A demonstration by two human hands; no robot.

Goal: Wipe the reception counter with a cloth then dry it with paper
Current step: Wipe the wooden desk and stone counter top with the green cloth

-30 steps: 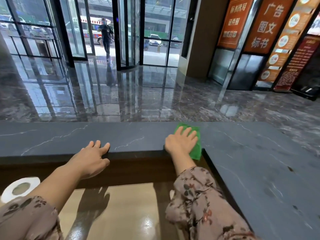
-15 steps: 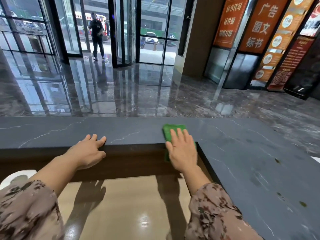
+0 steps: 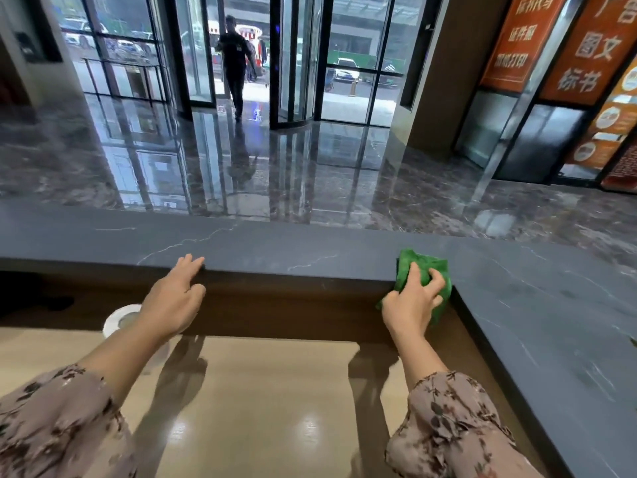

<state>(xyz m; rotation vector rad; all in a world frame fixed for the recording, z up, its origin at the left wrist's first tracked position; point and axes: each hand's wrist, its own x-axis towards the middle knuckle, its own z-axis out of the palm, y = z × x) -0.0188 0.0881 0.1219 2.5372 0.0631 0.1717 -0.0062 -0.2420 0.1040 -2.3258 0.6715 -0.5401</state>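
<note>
The dark grey stone reception counter (image 3: 275,246) runs across the view and turns toward me on the right. A green cloth (image 3: 412,262) lies bunched at the inner corner of that turn, hanging partly over the edge. My right hand (image 3: 412,301) grips the cloth with curled fingers and holds it against the counter's edge. My left hand (image 3: 174,298) rests with straight fingers on the counter's near edge, further left. A white paper roll (image 3: 119,319) stands on the lower desk, partly hidden behind my left forearm.
A glossy beige lower desk (image 3: 262,401) lies below the counter, between my arms. Beyond the counter is a shiny marble lobby floor (image 3: 310,174). A person (image 3: 236,63) walks at the glass revolving door. Orange sign panels (image 3: 582,50) stand at the right.
My right hand has curled round the cloth and drawn it back to the counter's inner corner edge. The view has swung left. The person at the door has come closer.
</note>
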